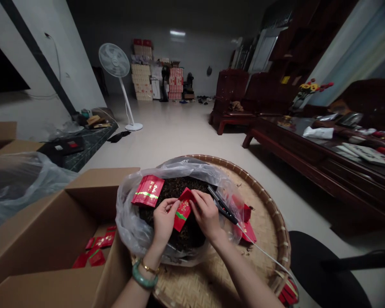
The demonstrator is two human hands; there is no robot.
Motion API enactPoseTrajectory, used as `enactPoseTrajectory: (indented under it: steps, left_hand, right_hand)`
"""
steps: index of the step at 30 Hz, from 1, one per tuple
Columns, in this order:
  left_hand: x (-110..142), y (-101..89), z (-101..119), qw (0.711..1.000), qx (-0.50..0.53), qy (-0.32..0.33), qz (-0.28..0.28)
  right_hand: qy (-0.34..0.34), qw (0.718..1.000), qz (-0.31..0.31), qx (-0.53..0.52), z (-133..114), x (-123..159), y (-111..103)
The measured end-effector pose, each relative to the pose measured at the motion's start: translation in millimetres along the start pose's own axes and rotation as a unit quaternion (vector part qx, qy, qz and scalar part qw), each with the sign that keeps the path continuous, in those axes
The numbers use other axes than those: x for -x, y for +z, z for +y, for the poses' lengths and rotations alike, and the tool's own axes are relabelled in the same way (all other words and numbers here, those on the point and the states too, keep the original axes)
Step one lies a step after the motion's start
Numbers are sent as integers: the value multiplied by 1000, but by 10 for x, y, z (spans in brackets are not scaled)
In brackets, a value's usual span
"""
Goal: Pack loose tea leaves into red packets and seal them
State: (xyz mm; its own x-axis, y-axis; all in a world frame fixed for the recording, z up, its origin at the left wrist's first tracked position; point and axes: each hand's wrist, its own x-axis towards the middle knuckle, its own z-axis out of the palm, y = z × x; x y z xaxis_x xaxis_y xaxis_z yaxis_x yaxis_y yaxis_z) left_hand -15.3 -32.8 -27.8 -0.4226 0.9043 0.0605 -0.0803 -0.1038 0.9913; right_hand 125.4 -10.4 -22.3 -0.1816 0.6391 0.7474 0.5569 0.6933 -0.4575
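Observation:
Above an open clear plastic bag [130, 226] of dark, dry tea leaves [176, 185], both my hands hold one red tea packet [182, 214] with gold writing and a green stripe. My left hand [165, 219] pinches its left edge, while my right hand [208, 212] grips its upper right corner. A stack of similar red packets [148, 190] lies on the leaves, left of my hands. Beside my right hand rests a black tong-like tool [223, 208] with red lights and a white cord, resembling a hair straightener. What the held packet contains is hidden.
The bag sits on a round woven bamboo tray [266, 239], with more red packets [248, 231] at its right. An open cardboard box [35, 239] at left holds several red packets [98, 250]. A black round base [324, 269] stands right; a white fan [114, 60] stands farther back.

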Motion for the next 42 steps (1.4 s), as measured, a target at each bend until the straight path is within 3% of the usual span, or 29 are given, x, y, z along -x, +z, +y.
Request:
enactPoseTrajectory:
  steps: [4,8,10,12,14,15,17,19,23,33,35,39,42]
  left_hand:
    - [-2,-64,-27,999,-47,26,-7]
    - [-187,-244,31,991,-110,74,18]
    - [-309,-335,104,971,-162,153,87]
    - [-376,-381,192,930,-232,240,151]
    - [-349,-366,260,910,-269,287,128]
    - [-304,-338,277,918,-270,281,69]
    - [-179,-259,265,945,-244,204,-71]
    - [-53,-172,207,968,-196,102,-120]
    - [96,-46,97,990,-107,19,-92]
    - [104,9,108,995,-68,-7,-75]
    - [88,11,97,994,-70,-4,-80]
    - [76,-9,80,985,-127,40,-110]
    - [60,-57,58,973,-166,56,-150]
  right_hand:
    - [32,998,24,-48,-28,-37,-37]
    - [156,977,12,-146,11,-79,-74]
    - [209,960,0,-187,40,-92,-78]
    - [236,948,-14,-211,63,-98,-77]
    - [236,946,-35,-221,72,-100,-78]
    - [228,947,-48,-222,70,-101,-83]
    - [199,955,-70,-206,53,-97,-100]
    - [159,971,-72,-166,24,-85,-126]
    - [71,993,-39,-82,-35,-39,-164]
    - [-37,998,21,-37,-48,1,-152]
    - [-16,999,13,-44,-38,1,-149]
    - [105,993,-17,-52,-2,-16,-171]
    - [125,990,-34,-52,29,-41,-232]
